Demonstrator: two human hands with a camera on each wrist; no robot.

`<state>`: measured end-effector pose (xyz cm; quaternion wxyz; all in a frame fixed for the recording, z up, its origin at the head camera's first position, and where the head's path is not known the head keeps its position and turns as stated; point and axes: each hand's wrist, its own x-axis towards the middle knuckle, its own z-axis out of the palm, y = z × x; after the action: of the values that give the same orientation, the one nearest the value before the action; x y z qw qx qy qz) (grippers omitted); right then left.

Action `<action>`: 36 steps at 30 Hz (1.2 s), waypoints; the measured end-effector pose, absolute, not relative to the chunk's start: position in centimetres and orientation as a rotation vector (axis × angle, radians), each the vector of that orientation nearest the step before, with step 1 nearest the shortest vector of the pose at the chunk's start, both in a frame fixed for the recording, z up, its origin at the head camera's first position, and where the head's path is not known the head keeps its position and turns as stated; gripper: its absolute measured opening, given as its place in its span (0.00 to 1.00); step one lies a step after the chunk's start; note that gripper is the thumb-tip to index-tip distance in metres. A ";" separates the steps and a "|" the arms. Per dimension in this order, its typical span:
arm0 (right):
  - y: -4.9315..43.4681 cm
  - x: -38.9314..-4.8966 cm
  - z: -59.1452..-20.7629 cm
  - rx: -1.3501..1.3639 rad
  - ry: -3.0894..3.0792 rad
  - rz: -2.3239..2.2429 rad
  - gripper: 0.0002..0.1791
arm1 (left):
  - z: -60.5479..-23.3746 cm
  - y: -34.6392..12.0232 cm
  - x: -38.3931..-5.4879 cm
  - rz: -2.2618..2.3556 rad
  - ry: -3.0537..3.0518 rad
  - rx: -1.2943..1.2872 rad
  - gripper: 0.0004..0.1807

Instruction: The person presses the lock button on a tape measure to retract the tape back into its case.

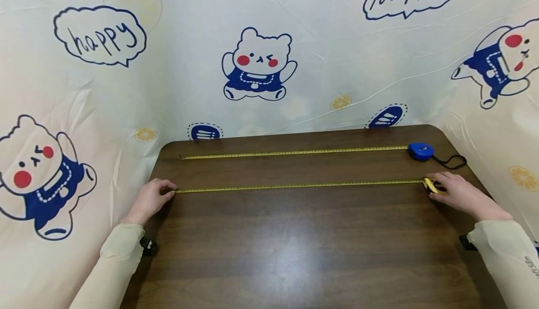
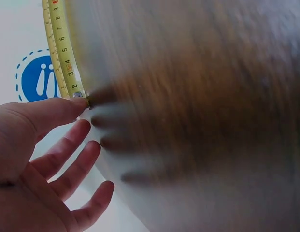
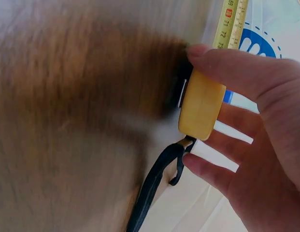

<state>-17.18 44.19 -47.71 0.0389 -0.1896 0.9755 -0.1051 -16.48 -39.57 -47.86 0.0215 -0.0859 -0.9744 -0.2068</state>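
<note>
A yellow-and-black tape measure [image 1: 430, 186] lies toward the right of the table, its yellow blade [image 1: 294, 186] drawn out straight to the left. My right hand [image 1: 463, 196] grips the case, thumb along the yellow side [image 3: 202, 108] in the right wrist view, where a black strap [image 3: 157, 181] hangs from it. Numbers in the low seventies show on the blade near the case. At the blade's far left end, my left hand [image 1: 149, 199] pinches the tip; in the left wrist view the thumb covers the hook, and the other fingers spread loosely below.
Farther back lies a blue tape measure [image 1: 419, 151] with a black wrist loop [image 1: 452, 163]. Its extended blade [image 1: 294, 152] runs leftward, roughly parallel to the nearer one. The brown wooden table [image 1: 269, 243] meets a bear-printed curtain [image 1: 328, 65] at the back and sides.
</note>
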 end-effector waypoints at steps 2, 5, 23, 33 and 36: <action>44.2 -17.1 -47.6 -0.581 2.975 -0.331 0.33 | -47.9 -39.7 -16.5 -0.633 -3.018 -0.275 0.04; 44.2 -17.0 -47.5 -0.578 2.955 -0.342 0.33 | -47.9 -39.9 -16.4 -0.620 -3.013 -0.284 0.03; 44.6 -16.7 -47.5 -0.792 3.094 -0.422 0.35 | -48.0 -40.8 -16.7 -0.589 -2.890 -0.399 0.04; 45.1 -16.8 -47.8 -0.985 3.225 -0.422 0.31 | -47.4 -40.9 -16.7 -0.591 -2.883 -0.368 0.04; 45.2 -16.9 -47.8 -1.008 3.221 -0.432 0.29 | -47.4 -40.8 -16.6 -0.600 -2.874 -0.376 0.04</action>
<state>-16.88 45.18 -47.75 -0.1302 -0.2937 0.9386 -0.1260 -16.60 -40.83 -47.36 0.0908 -0.1264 -0.9670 -0.2018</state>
